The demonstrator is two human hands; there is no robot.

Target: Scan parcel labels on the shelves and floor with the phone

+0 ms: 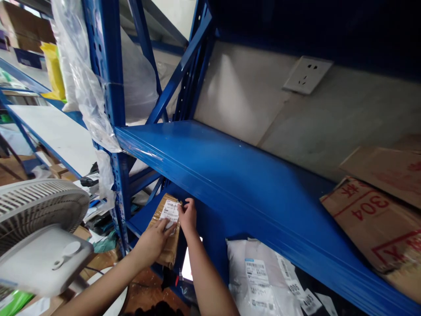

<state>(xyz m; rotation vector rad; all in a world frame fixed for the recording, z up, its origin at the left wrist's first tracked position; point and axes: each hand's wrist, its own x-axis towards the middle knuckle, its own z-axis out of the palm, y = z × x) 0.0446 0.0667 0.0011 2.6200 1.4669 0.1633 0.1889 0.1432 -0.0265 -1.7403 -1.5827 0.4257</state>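
Note:
A brown cardboard box (171, 253) wrapped in tape lies on the lower blue shelf, with a white shipping label (170, 210) on its top. My left hand (154, 240) rests on the box, its fingers stretched out over the lower part of the label. At the box's right edge is my right hand (188, 218), fingers bent and apart, the nearest one touching the label's side. Whether it grips the label's edge is hard to see. A phone with a bright screen (187, 265) lies below, partly covered by my right forearm.
Above the hands runs a blue metal shelf (210, 153), with cardboard boxes (371, 219) at its right. Labelled white parcels (241, 267) lie low on the right. A fan (42, 237) stands close on the left, beside a plastic-wrapped blue post (107, 66). A wall socket (307, 74) is behind.

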